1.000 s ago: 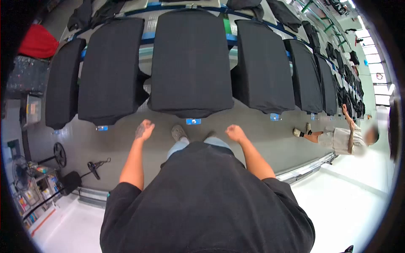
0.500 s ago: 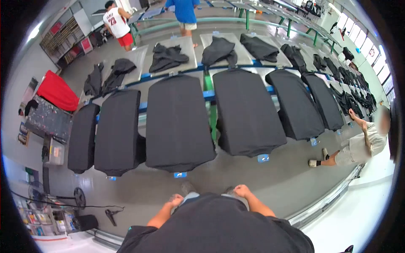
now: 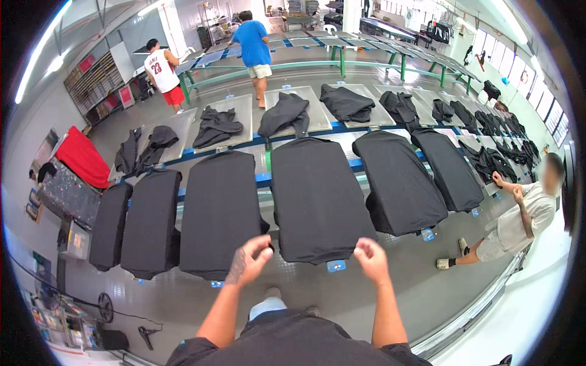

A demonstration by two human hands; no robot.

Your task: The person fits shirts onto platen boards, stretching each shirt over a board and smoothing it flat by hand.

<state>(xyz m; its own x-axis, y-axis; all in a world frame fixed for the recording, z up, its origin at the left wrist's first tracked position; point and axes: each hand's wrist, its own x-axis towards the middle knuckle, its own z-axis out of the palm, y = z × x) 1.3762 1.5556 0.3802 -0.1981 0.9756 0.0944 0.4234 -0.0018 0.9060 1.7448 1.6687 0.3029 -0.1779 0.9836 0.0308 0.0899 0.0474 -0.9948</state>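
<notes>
My left hand point(image 3: 249, 261) is raised before the gap between two black shirts, its fingers bent and somewhat apart from the thumb. My right hand point(image 3: 371, 260) is at the lower right corner of the nearer middle black shirt point(image 3: 320, 198), fingers loosely curled with a gap to the thumb. Whether either hand touches cloth is hard to tell; no grip shows. That shirt lies stretched flat over a board, with a blue bracket point(image 3: 336, 266) under its front edge. Left of it, another black shirt point(image 3: 220, 213) covers the neighbouring board.
More board-mounted shirts flank these, including a black shirt point(image 3: 400, 183) to the right. Bunched black garments point(image 3: 285, 114) lie on grey boards behind. A person in light clothes point(image 3: 525, 213) stands at the right; two people are at the back. A hair dryer point(image 3: 146, 335) lies lower left.
Both my hands have risen forward from near my body to the front of a shirt. My view has tilted up and shifted right. The person in blue has moved left relative to the boards.
</notes>
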